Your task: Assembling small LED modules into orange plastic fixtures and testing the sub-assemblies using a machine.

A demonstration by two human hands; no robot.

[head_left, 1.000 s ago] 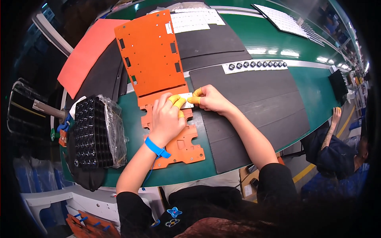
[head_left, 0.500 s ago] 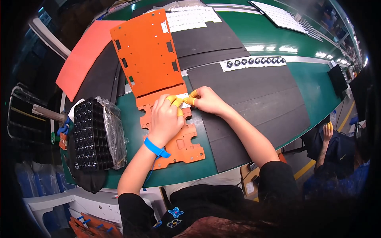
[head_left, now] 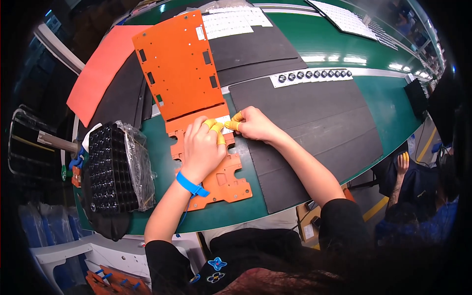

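Observation:
An orange fixture board with a raised, hinged lid (head_left: 179, 64) lies on the bench. On its flat base (head_left: 222, 182), just below the hinge, sits a small white plate (head_left: 223, 119). My left hand (head_left: 203, 147), with yellow finger cots and a blue wrist strap (head_left: 191, 184), comes over the base and closes its fingertips on the plate's left side. From the right, my right hand (head_left: 254, 124), also in yellow finger cots, pinches at the plate's right edge. The fingers partly cover the plate, so any smaller part between them is hidden.
Black foam mats (head_left: 314, 142) cover the green bench to the right. A white strip with several round black parts (head_left: 309, 74) lies along their far edge. At left stands a stack of black trays (head_left: 110, 167) in clear plastic. Another person's hand (head_left: 403, 163) shows at far right.
The whole scene has shifted slightly left in the picture. Both hands stay at the white plate, with only small finger movement.

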